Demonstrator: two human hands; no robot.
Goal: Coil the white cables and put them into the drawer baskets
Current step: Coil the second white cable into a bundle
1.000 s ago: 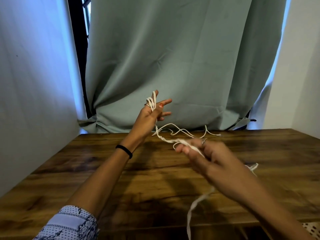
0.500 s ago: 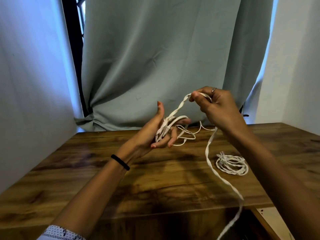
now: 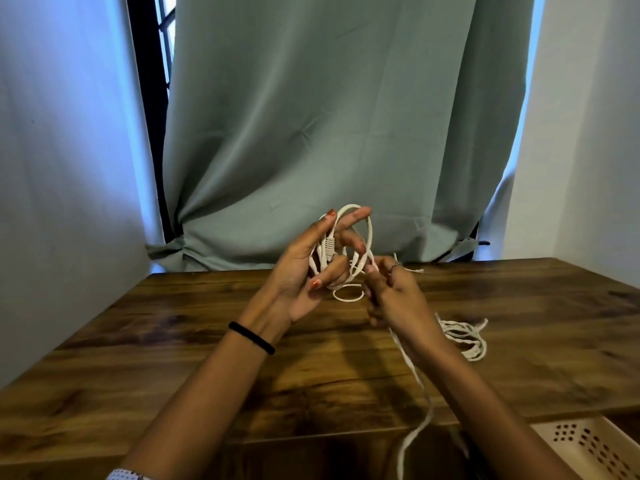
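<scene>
Several loops now sit around the left hand [image 3: 304, 271], gripping the white cable [image 3: 356, 237]; the right hand [image 3: 391, 296], down from its raised position half a second ago, pinches the trailing end above the counter [image 3: 207, 358], coiling nearly another turn

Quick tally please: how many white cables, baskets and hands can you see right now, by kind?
White cables: 2, the cable being coiled and the coiled cable on the table
Baskets: 1, the basket at lower right
Hands: 2, left hand, right hand
Total: 5
</scene>
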